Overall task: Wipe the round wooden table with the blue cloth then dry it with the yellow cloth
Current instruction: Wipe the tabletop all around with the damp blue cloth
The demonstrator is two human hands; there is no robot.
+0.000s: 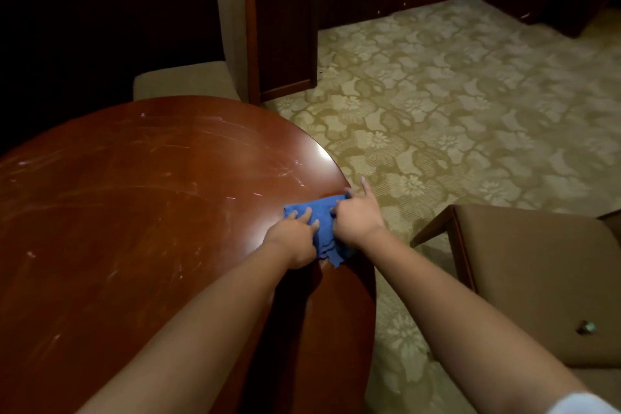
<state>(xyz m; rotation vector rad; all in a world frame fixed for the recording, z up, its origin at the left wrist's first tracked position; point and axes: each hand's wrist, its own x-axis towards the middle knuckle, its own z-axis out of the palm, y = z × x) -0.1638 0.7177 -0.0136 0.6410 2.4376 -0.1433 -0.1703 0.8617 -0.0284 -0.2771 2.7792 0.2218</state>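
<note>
The round wooden table (pixel 141 198) fills the left half of the view, its glossy reddish top streaked with pale scratches. A crumpled blue cloth (pixel 324 220) lies near the table's right edge. My left hand (pixel 294 237) presses on the cloth's left side with its fingers spread over the fabric. My right hand (pixel 358 215) grips the cloth's right side, with the index finger pointing out over the table edge. No yellow cloth is in view.
A beige chair with a wooden frame (pixel 232 44) stands at the table's far side. A brown padded chair (pixel 537 272) sits at the right, close to my right forearm. Patterned carpet (pixel 453 104) covers the floor. Dark furniture lines the back.
</note>
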